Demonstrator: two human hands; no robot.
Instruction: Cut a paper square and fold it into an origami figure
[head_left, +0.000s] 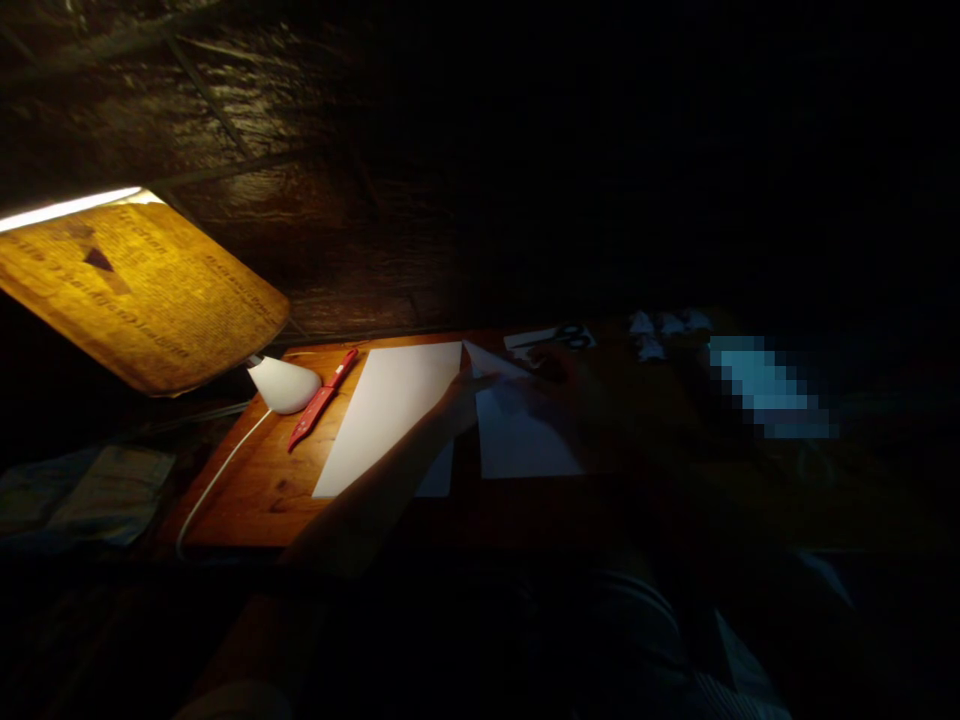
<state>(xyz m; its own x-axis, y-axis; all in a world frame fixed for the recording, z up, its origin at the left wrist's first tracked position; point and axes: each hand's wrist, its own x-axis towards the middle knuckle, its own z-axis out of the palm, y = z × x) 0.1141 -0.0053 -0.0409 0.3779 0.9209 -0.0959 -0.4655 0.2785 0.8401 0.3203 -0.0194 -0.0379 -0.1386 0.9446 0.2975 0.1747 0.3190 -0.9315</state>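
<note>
My left hand [474, 388] reaches across the table and closes on the upper left edge of a white sheet of paper [517, 435], where a corner is lifted or folded. My right hand [559, 385], in deep shadow, is over the same sheet's upper right side; its fingers are too dark to make out. Under my left forearm lies another white sheet [401, 410], flat on the wood. Just beyond my right hand, dark-handled scissors [570, 335] rest on a small white piece of paper [521, 342].
A lit lamp with a printed yellow shade [142, 290] leans over the left side on a white base [285, 385]. Beside it lies a red knife [322, 400] on the wooden table [247, 500]. Crumpled paper bits [651, 345] sit at the back right. A white cord [214, 480] crosses the left edge.
</note>
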